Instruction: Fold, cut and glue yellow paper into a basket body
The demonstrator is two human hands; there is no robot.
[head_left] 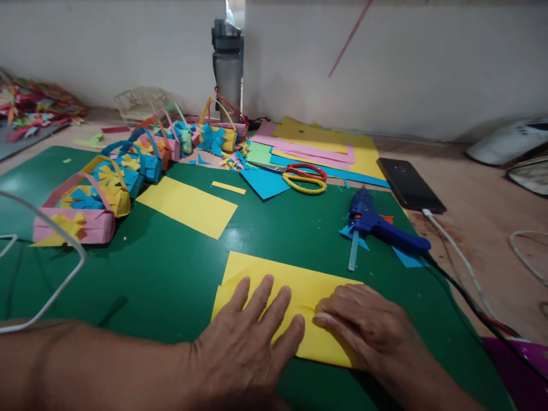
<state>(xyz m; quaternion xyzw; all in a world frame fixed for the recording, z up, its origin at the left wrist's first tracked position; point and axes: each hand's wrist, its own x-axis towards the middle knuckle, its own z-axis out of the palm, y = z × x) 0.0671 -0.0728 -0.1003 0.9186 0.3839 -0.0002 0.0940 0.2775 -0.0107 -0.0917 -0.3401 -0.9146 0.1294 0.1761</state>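
Note:
A folded sheet of yellow paper [295, 274] lies on the green mat in front of me. My left hand [252, 337] presses flat on its left part, fingers spread and open. On the right part, my right hand [368, 319] is closed, thumb and curled fingers pinching the paper along the folded layer. Its fingertips are partly hidden by the hand itself. Beyond the sheet lies a second yellow paper rectangle [188, 205], with a narrow yellow strip [229, 187] beside it.
Small paper baskets [75, 225] with flowers line the left side. Scissors [303, 176] rest near stacked coloured paper [325, 137]. A blue glue gun [372, 220] lies right, its cord running toward me. Behind are a phone [411, 185] and a bottle [228, 74]; a white cable [64, 285] arches at left.

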